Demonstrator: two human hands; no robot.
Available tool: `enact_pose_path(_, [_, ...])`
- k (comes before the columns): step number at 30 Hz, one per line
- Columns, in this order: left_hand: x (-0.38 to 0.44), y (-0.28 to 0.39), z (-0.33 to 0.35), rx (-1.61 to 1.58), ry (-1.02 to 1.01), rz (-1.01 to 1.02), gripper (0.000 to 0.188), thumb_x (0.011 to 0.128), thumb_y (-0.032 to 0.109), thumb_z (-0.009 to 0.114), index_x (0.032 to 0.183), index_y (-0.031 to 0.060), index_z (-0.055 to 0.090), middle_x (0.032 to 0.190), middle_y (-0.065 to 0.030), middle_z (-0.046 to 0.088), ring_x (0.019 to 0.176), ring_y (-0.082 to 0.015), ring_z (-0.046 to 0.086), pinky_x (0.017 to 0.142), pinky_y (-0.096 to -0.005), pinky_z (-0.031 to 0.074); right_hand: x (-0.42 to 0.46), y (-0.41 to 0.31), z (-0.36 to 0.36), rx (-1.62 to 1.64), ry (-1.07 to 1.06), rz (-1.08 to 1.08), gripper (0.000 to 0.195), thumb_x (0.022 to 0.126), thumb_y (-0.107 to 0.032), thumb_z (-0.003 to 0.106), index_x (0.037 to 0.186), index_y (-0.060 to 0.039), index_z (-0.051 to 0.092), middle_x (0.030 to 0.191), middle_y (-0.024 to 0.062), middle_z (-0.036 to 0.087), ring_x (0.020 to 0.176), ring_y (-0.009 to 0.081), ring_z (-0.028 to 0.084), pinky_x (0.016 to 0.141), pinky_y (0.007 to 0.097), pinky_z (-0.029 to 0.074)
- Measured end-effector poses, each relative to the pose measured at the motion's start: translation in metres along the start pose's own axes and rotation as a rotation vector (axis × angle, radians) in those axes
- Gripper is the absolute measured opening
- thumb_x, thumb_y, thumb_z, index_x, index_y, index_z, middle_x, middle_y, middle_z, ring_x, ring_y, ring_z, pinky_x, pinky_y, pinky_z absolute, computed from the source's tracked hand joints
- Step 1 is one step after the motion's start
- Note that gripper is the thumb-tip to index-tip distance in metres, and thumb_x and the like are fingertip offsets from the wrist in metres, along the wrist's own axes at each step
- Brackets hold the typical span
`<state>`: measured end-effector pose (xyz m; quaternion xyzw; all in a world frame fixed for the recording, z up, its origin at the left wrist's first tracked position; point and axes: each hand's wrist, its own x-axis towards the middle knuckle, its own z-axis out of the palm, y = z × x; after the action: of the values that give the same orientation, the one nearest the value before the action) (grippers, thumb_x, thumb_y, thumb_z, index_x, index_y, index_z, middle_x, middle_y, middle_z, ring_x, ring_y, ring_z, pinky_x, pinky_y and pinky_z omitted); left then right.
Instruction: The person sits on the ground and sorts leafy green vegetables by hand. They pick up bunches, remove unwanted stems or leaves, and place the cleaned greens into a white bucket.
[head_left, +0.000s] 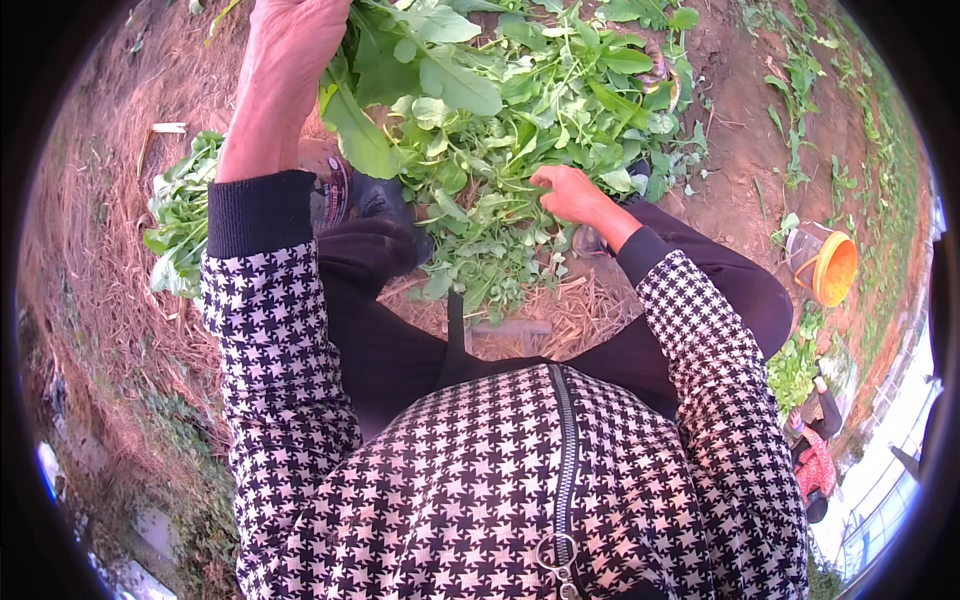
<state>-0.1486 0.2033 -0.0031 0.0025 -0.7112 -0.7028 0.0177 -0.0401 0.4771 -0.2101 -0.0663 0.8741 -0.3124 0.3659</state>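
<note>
At the top edge, my left hand (300, 30) is gripping broad leafy greens (450, 71) whose leaves spread to its right; the fingertips are cut off by the frame. Below and to the right lies a loose heap of pulled leafy greens (517, 142) between my feet. Over this heap's near right side is my right hand (571, 196), with its fingers curled in among the stems. Whether it pinches a stem cannot be made out. A separate bunch of greens (184, 217) rests on the ground left of my left forearm.
An orange-lined bucket (831, 266) lies tilted on the soil at right. Dry straw (592, 304) covers the ground near a low stool or frame (510, 330) beneath me. Rows of small plants (799, 97) grow at right. Another person (816, 465) is farther off by more greens (795, 367).
</note>
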Motion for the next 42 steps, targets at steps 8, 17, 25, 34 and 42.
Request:
enact_pose_path(8, [-0.005,-0.015,-0.024,0.046,0.078,-0.114,0.017,0.088,0.019,0.061,0.098,0.0054,0.06,0.079,-0.0018,0.061,0.068,-0.0086,0.057,0.062,-0.0214,0.047,0.056,-0.034,0.023,0.001,0.307,0.242,0.052,0.073,-0.014,0.054,0.124,-0.0212,0.053,0.123,0.0265,0.037,0.107,0.0425,0.045,0.09,0.0461,0.042])
enact_pose_path(17, [-0.007,-0.007,-0.009,0.056,0.094,-0.16,0.016,0.089,0.02,0.06,0.098,0.0066,0.059,0.081,-0.0026,0.062,0.072,-0.0079,0.057,0.064,-0.0211,0.046,0.062,-0.018,0.034,0.067,0.344,0.311,0.033,0.073,-0.011,0.057,0.103,0.003,0.051,0.111,0.0193,0.047,0.107,0.0355,0.047,0.09,0.0439,0.041])
enact_pose_path(25, [0.002,-0.011,-0.008,0.007,0.059,-0.113,0.017,0.087,0.02,0.064,0.095,0.0057,0.06,0.076,-0.0014,0.063,0.067,-0.0071,0.057,0.061,-0.0215,0.046,0.039,-0.009,-0.026,0.675,0.791,0.013,0.036,0.07,-0.015,0.063,0.103,-0.0001,0.063,0.082,0.0083,0.064,0.068,0.0132,0.057,0.068,0.0256,0.047])
enact_pose_path(34, [0.001,-0.02,-0.015,0.017,0.081,-0.125,0.016,0.087,0.021,0.063,0.094,0.007,0.061,0.075,-0.0002,0.062,0.065,-0.0057,0.055,0.059,-0.0208,0.045,0.034,0.076,-0.042,0.764,1.105,0.286,0.03,0.07,-0.002,0.06,0.101,-0.0031,0.06,0.094,0.0095,0.062,0.077,0.0187,0.06,0.073,0.0316,0.047])
enact_pose_path(42, [-0.003,-0.018,-0.016,0.06,0.103,-0.141,0.017,0.086,0.021,0.064,0.094,0.0062,0.061,0.074,0.0003,0.062,0.064,-0.0052,0.055,0.058,-0.0203,0.045,0.043,0.051,-0.005,0.07,0.892,0.034,0.011,0.073,-0.008,0.062,0.084,-0.0078,0.059,0.08,0.0112,0.054,0.075,0.0315,0.057,0.067,0.0407,0.046])
